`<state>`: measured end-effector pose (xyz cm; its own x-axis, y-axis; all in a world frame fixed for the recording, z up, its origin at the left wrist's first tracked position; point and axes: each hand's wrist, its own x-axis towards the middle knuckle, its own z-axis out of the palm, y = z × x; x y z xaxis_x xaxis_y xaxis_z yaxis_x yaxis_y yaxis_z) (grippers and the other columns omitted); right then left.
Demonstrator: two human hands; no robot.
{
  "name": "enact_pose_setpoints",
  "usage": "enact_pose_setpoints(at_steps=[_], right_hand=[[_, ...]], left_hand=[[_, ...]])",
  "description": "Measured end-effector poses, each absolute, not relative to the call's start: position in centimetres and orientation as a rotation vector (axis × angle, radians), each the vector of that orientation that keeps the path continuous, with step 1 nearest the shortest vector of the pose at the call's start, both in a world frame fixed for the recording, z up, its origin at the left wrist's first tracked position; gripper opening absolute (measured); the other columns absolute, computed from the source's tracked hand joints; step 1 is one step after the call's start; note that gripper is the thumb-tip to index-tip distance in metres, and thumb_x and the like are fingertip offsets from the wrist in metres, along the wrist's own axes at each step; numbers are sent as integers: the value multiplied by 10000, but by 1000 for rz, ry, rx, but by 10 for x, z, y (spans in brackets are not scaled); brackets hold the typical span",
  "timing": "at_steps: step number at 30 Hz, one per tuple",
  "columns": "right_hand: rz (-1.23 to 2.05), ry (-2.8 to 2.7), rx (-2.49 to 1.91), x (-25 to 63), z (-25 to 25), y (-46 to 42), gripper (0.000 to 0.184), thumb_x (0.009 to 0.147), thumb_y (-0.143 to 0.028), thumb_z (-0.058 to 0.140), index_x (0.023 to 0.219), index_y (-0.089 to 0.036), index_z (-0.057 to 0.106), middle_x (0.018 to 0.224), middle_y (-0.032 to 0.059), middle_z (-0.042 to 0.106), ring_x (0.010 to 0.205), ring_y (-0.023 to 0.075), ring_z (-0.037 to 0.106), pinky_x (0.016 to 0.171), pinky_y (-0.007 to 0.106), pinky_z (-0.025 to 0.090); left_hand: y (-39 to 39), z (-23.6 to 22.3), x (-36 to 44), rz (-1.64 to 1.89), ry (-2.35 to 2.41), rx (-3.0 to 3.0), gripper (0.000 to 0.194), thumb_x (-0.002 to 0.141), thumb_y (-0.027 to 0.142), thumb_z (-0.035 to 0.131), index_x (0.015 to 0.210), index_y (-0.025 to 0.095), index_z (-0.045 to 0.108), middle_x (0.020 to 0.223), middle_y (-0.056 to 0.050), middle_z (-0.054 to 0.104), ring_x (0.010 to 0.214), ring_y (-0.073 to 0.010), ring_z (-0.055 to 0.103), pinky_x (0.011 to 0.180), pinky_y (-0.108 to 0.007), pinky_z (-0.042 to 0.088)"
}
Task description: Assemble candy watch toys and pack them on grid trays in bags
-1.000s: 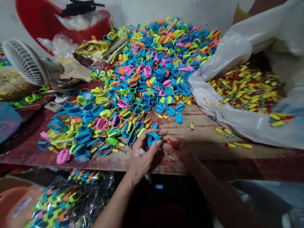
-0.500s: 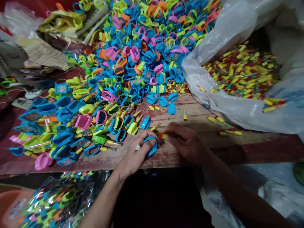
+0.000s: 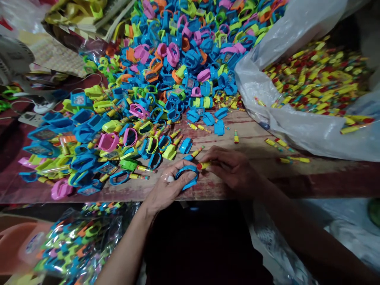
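Note:
My left hand (image 3: pixel 170 183) is closed around a blue plastic toy watch (image 3: pixel 189 174), its strap curved in a loop. In my right hand (image 3: pixel 230 170) a small yellow candy tube (image 3: pixel 204 165) with a red end is pinched, the red end pointing at the toy watch. The two are very close; I cannot tell whether they touch. Another candy tube (image 3: pixel 197 152) lies on the table just beyond my fingers. A loose blue toy watch (image 3: pixel 186 145) lies behind my left hand.
A large heap of coloured toy watches (image 3: pixel 178 71) covers the back and left of the wooden table (image 3: pixel 252 138). An open white plastic bag (image 3: pixel 292 132) full of candy tubes (image 3: pixel 320 87) stands at the right. Below the table's edge is a clear bag of toy watches (image 3: pixel 71 241).
The blue toy watch in my left hand has turned, so its strap loop now shows more openly. My right hand still holds the candy tube beside it. The camera view has shifted slightly.

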<state>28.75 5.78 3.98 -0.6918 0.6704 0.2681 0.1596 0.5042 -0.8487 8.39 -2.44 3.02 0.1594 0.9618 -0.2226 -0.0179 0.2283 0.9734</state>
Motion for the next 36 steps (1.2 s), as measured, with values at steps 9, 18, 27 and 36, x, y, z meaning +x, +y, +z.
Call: enact_pose_setpoints(at_steps=[9, 18, 27, 36], right_hand=[[808, -2435, -547, 290, 47, 54, 227, 924, -86, 480, 1061, -182, 634, 992, 76, 630, 935, 183, 611, 831, 315, 496], [749, -2496, -560, 297, 46, 50, 228, 939, -88, 460, 1081, -184, 611, 1006, 73, 610, 948, 184, 603, 843, 301, 486], [821, -2506, -535, 301, 45, 55, 243, 899, -47, 440, 1028, -183, 594, 986, 69, 608, 927, 185, 593, 817, 311, 480], [1056, -2393, -608, 301, 45, 51, 119, 908, -118, 486, 918, -187, 583, 892, 49, 619, 818, 165, 587, 731, 287, 453]], left_hand=[[-23, 32, 89, 889, 1321, 1272, 344, 869, 479, 626, 1045, 184, 658, 845, -30, 640, 750, -165, 555, 666, -255, 451], [-23, 31, 95, 878, 1318, 1407, 292, 894, 448, 615, 995, 177, 650, 792, -2, 627, 690, -140, 549, 660, -236, 450], [-22, 32, 98, 847, 1389, 1819, 263, 941, 395, 575, 1082, 186, 650, 928, -37, 696, 806, -169, 629, 785, -257, 466], [-28, 28, 106, 817, 1348, 1740, 220, 965, 347, 501, 1044, 191, 636, 900, -54, 684, 829, -199, 637, 769, -278, 464]])
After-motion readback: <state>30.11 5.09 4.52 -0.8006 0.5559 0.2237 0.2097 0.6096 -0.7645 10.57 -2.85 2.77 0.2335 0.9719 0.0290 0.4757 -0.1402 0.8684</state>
